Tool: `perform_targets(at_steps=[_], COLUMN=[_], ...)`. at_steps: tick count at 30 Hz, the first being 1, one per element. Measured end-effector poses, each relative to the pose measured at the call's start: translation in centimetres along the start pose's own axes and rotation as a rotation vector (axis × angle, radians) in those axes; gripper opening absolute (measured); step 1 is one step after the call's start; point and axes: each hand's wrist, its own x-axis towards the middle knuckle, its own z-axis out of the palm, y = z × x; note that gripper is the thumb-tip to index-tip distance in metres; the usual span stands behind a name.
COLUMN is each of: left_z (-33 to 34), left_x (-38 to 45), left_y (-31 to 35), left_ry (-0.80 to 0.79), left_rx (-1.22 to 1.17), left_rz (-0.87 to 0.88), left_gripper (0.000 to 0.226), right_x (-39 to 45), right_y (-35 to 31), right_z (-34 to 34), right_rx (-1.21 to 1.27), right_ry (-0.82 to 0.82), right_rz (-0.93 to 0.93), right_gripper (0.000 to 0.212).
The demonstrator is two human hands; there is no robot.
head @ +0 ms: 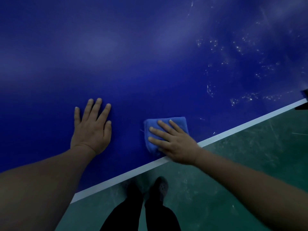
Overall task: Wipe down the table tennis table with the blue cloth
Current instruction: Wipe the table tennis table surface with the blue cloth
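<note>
Blue cloth (164, 130) lies under the flat right hand (173, 144); left hand (91, 127) rests spread on the table (150, 55).

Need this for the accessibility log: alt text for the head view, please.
A person's right hand presses a folded blue cloth flat on a dark blue table tennis table near its white edge line, while the left hand rests flat on the table beside it. Pale specks dot the surface at upper right; green floor and dark shoes show below.

Scuffed green floor (250, 164) below; dark trousers (133, 212), dark shoes (160, 187) on it.
</note>
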Motion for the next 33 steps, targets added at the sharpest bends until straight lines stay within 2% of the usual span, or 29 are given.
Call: perform_targets(at_steps=[1,3,5,7,9,10,13,14,15,16,19,20,23,24,25,26,28,29,30,33], left_z=[0.0,-0.1,-0.1,-0.1,0.0,0.0,0.0,0.0,0.0,0.1,0.2,0.2,0.2,0.2,0.2,0.2,0.2,0.2,0.2,0.2], left_x=[0.0,0.0,0.1,0.0,0.0,0.0,-0.1,-0.1,-0.1,-0.1,-0.1,-0.1,-0.1,-0.1,-0.2,-0.2,-0.2,-0.2,-0.2,-0.1], left_y=[0.0,-0.1,-0.1,-0.2,-0.1,-0.1,-0.2,-0.2,-0.2,-0.2,-0.2,-0.2,-0.2,-0.2,-0.2,-0.2,-0.2,-0.1,-0.1,-0.1], left_ry=[-0.005,-0.01,-0.011,-0.01,-0.01,-0.01,-0.006,-0.005,-0.006,-0.005,0.007,0.009,0.007,0.008,0.01,0.012,0.019,0.02,0.018,0.005], left_rx=[-0.003,-0.01,-0.011,-0.01,-0.005,-0.004,-0.006,-0.007,-0.009,-0.011,-0.02,-0.021,-0.016,-0.015,-0.012,-0.009,-0.01,-0.013,-0.015,-0.011], left_rz=[0.002,0.003,0.004,0.003,0.0,0.001,0.0,-0.002,-0.002,-0.001,0.006,0.004,-0.001,0.002,0.005,0.006,0.005,0.005,0.006,0.003], left_gripper=[0.065,0.065,0.066,0.065,0.065,0.065,0.065,0.064,0.064,0.064,0.064,0.064,0.063,0.063,0.063,0.064,0.063,0.064,0.064,0.064], right_x=[-0.9,-1.8,-1.2,0.8,3.1,3.7,1.3,-0.1,-1.4,-2.5,-5.5,-6.1,-4.1,-2.6,-1.1,0.2,0.9,0.4,-0.5,-3.1], right_y=[1.5,4.9,7.4,7.2,4.5,2.6,-1.8,-1.4,-0.3,1.2,6.1,7.0,6.3,4.9,3.3,1.5,-1.8,-1.7,-0.4,3.5], right_z=[-0.3,-0.7,-1.3,-1.8,-1.6,-1.2,-0.1,0.1,0.2,0.3,-0.5,-0.9,-1.3,-1.2,-0.9,-0.6,0.4,0.5,0.6,-0.1], right_rx=[-0.008,-0.041,0.002,0.069,0.083,0.082,0.023,0.006,0.0,0.016,0.13,0.162,0.201,0.19,0.178,0.166,0.128,0.108,0.11,0.15], right_ry=[-0.016,-0.019,0.0,0.062,0.121,0.131,0.006,-0.014,0.003,0.041,0.153,0.181,0.254,0.261,0.271,0.27,0.152,0.114,0.12,0.184], right_rz=[-0.096,-0.071,0.154,0.372,0.458,0.41,0.023,-0.02,0.035,0.19,0.905,1.086,1.419,1.44,1.374,1.208,0.736,0.593,0.586,1.066], right_gripper=[0.051,0.052,0.052,0.05,0.05,0.051,0.052,0.052,0.053,0.052,0.052,0.052,0.051,0.05,0.05,0.049,0.048,0.048,0.05,0.055])
